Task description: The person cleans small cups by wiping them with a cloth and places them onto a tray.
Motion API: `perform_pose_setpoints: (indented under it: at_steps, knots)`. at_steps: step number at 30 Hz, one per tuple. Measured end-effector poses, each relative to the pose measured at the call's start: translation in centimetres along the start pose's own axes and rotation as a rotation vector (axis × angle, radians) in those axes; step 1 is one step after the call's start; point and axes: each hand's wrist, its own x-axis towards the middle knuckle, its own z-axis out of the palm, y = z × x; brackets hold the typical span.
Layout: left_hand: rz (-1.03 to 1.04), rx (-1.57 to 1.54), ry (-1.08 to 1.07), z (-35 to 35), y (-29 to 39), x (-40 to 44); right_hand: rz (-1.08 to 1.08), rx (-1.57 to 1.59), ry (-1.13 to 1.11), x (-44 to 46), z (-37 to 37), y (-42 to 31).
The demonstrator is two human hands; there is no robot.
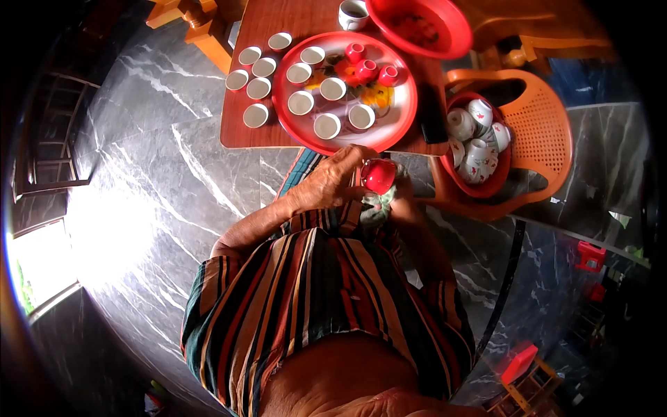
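Observation:
My left hand (332, 179) is closed around a small red cup (379, 176), in front of my striped shirt and just off the table's near edge. A pale green-and-white cloth (376, 210) is bunched against the cup, gripped in my right hand (401, 189), whose fingers are partly in shadow. Beyond my hands, a round red-rimmed tray (281, 104) with a flower pattern bears several white-lined cups (327, 126) standing upright and three red cups (366, 70) at its far right. More white-lined cups (258, 88) stand on the table left of the tray.
The reddish wooden table (236, 132) also holds a red basin (458, 35), a white mug (353, 15) with dark contents and a dark flat object (433, 124). At right, an orange chair (549, 132) carries a red basin (506, 167) of white patterned bowls (478, 154).

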Motion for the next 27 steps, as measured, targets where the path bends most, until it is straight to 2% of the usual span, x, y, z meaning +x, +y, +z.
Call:
perform_pose_setpoints:
  at_steps: [1,4,5,6,9,10,13,15,16,17,19,21,23,24,25,27]
  knots:
    - [-0.001,-0.001,0.002,0.2,-0.4,-0.3,-0.145,-0.195,0.146,-0.5,1.2,-1.1]
    - [-0.470,-0.610,-0.104,0.4,-0.5,-0.5,-0.647,-0.821,0.115,-0.5,0.1,-1.4]
    - [-0.469,-0.608,-0.104,0.4,-0.7,-0.4,-0.774,-1.187,0.113,-1.0,0.1,-1.8]
    - [-0.421,-0.583,-0.115,0.7,-1.1,-0.6,-0.759,-1.155,0.072,-1.1,0.0,-2.0]
    - [-0.373,-0.573,-0.125,1.3,-1.8,-0.6,-1.108,-1.248,-0.016,-0.3,0.3,-2.1]
    - [-0.377,-0.590,-0.114,1.4,-1.8,-0.8,-1.108,-1.244,-0.016,-0.2,0.3,-2.2]
    - [-0.388,-0.599,-0.080,1.3,-1.4,-0.9,-0.845,-1.197,0.008,-0.4,1.2,-3.6]
    - [-0.101,-0.029,0.046,1.2,-1.0,-0.6,-0.668,-0.947,0.145,0.2,0.6,-1.6]
    - [-0.099,-0.028,0.048,1.0,-0.7,-0.4,-0.670,-0.948,0.143,1.0,-0.8,0.3]
    - [-0.058,0.071,0.039,0.7,-0.3,-0.2,-0.604,-0.790,0.083,2.1,-2.6,2.8]
    - [0.024,0.266,0.019,0.4,0.2,0.0,-0.536,-0.633,0.025,2.2,-2.7,3.0]
    - [0.054,0.389,-0.037,0.6,0.2,-0.3,-0.284,-0.252,-0.113,0.4,-1.9,2.4]
    - [0.191,0.569,-0.050,1.1,-0.2,-0.4,-0.167,-0.063,-0.175,-0.2,-1.6,2.4]
    - [0.201,0.532,-0.038,1.1,0.3,-0.3,-0.021,0.128,-0.081,-0.3,-1.1,2.0]
    - [0.205,0.533,-0.039,1.0,0.3,-0.3,-0.113,0.037,-0.048,-0.5,-0.4,1.6]
    - [0.013,0.195,-0.039,1.1,0.1,-0.4,-0.288,-0.154,0.045,-1.0,1.6,0.3]
